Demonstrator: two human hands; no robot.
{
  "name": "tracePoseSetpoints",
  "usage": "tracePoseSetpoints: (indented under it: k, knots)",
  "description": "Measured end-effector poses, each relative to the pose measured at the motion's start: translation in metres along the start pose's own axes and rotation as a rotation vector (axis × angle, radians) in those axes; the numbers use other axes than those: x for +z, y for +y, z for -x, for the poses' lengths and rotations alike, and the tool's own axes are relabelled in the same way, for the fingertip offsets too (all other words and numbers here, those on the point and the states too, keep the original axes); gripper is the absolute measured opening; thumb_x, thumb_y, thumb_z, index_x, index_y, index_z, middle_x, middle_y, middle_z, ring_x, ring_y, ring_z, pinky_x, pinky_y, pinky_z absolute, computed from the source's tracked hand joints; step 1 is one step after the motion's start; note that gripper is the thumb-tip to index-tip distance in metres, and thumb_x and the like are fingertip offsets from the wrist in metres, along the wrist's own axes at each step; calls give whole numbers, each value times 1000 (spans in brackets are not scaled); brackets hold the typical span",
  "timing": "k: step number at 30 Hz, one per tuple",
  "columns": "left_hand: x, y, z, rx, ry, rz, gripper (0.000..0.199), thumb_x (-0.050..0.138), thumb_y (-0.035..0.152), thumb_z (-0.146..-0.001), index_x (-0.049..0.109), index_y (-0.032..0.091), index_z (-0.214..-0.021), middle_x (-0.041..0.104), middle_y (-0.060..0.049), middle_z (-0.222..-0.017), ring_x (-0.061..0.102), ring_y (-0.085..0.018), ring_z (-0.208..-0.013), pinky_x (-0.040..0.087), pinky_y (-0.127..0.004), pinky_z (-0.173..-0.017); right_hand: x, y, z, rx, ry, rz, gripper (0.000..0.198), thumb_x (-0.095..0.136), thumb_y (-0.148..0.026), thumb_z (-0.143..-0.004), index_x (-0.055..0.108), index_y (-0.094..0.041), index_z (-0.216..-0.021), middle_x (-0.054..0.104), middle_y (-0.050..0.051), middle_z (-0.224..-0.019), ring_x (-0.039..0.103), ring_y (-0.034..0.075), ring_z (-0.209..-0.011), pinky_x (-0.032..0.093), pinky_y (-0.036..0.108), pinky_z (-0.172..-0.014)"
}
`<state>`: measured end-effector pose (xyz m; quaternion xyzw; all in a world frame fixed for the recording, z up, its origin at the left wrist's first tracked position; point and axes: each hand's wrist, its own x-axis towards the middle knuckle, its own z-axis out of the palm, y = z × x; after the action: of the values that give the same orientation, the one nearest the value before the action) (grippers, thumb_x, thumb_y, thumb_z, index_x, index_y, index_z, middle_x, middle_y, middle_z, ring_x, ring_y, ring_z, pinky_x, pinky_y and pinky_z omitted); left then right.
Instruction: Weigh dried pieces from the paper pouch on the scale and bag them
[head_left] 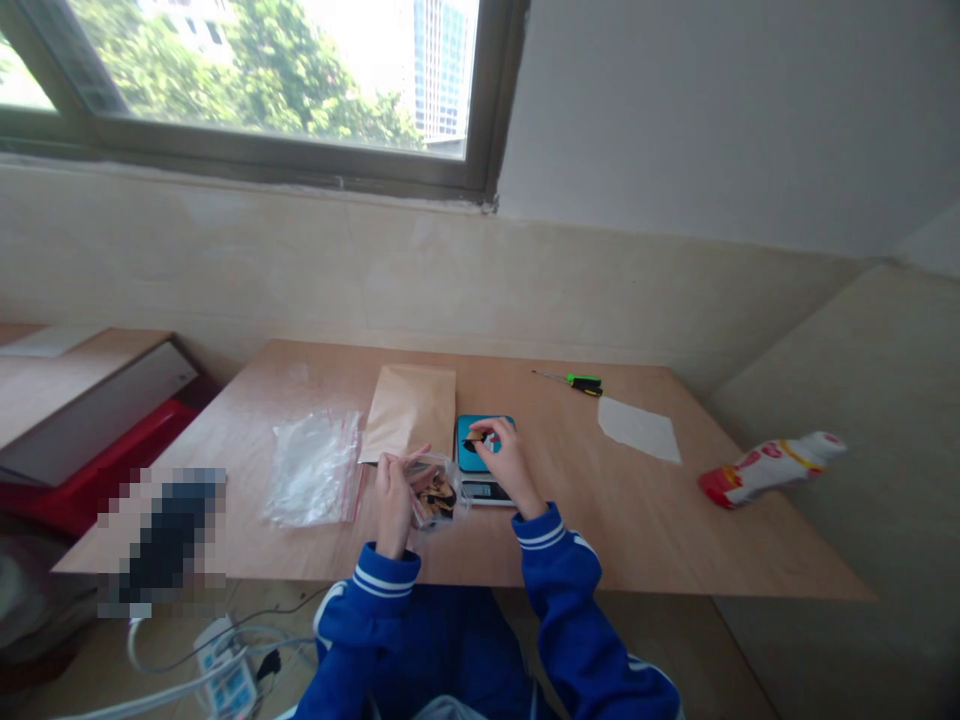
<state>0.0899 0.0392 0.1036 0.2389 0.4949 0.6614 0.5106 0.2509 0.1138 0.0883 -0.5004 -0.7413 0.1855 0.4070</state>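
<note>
My left hand (393, 497) grips the rim of a small clear bag (435, 493) filled with brown dried slices, resting on the wooden table (600, 520). My right hand (504, 460) pinches a dark brown slice (472, 437) just above the blue platform of a small scale (480, 460). The scale's display sits under my right wrist. Both sleeves are blue with white stripes.
A brown paper envelope (409, 411) lies behind the bag. A pile of clear zip bags (315, 468) lies to the left. A green-handled screwdriver (577, 382), a white paper sheet (639, 430) and a red-white packet (772, 466) lie to the right. A power strip (225, 675) is on the floor.
</note>
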Motion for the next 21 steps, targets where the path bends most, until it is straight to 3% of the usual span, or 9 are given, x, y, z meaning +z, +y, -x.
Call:
tracePoseSetpoints:
  k: [4, 9, 16, 21]
  knots:
    - [-2, -3, -2, 12, -9, -39, 30, 52, 45, -81, 35, 22, -73, 71, -10, -107, 72, -22, -78, 56, -41, -77, -14, -42, 4, -82, -14, -322, 15, 59, -14, -80, 65, -21, -92, 62, 4, -94, 59, 17, -88, 49, 27, -73]
    - [-7, -4, -5, 84, 18, -124, 27, 56, 47, -79, 44, 24, -71, 72, -4, -85, 70, -21, -83, 55, -32, -73, -20, -83, 15, -192, -271, -403, 24, 56, -11, -83, 66, -23, -101, 65, 4, -101, 61, 17, -94, 50, 29, -79]
    - [-9, -1, -5, 100, -65, -87, 24, 50, 42, -83, 44, 21, -73, 71, -7, -96, 65, -23, -102, 51, -35, -81, -17, -76, 20, -190, -262, -312, 20, 55, -16, -88, 68, -24, -102, 71, 2, -99, 63, 18, -93, 49, 32, -85]
    - [-5, 4, -1, 35, -148, -12, 27, 52, 43, -81, 39, 21, -73, 71, -10, -100, 66, -24, -98, 51, -36, -77, -21, -79, 23, -252, -174, -272, 16, 56, -17, -88, 69, -23, -95, 72, 2, -91, 64, 18, -88, 49, 32, -82]
